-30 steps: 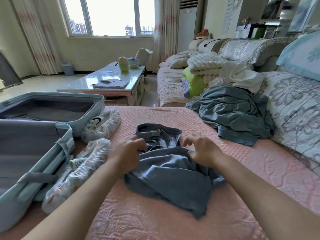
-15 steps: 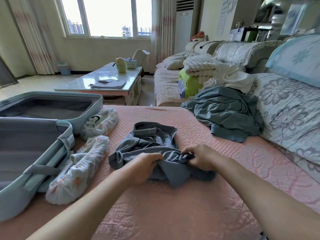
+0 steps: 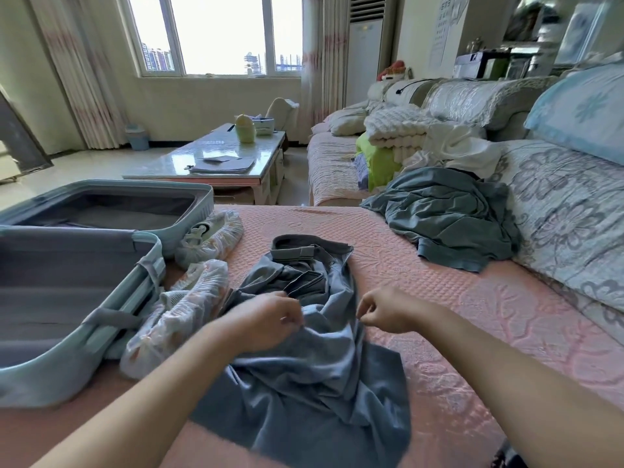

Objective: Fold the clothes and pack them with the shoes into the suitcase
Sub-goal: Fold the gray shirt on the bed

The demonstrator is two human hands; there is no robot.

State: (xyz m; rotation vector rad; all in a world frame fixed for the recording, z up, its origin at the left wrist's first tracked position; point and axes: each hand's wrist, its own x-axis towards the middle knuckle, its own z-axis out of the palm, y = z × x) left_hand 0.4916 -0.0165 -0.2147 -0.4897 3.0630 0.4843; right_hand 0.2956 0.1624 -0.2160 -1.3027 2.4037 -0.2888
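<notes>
Two-handed, pinching the grey polo shirt (image 3: 304, 383) at its rumpled middle, with the left hand (image 3: 266, 319) gripping a bunch of cloth and the right hand (image 3: 388, 310) nipping the edge just beside it. Probably best proceeding by drawing those pinches apart, stretching the cloth taut and laying it flat on the pink sofa cover (image 3: 472, 298) before folding. Lying directly under and between both hands, collar pointing away, just beside the covered shoes (image 3: 199, 298) and near the open suitcase (image 3: 145, 265) at left.
</notes>
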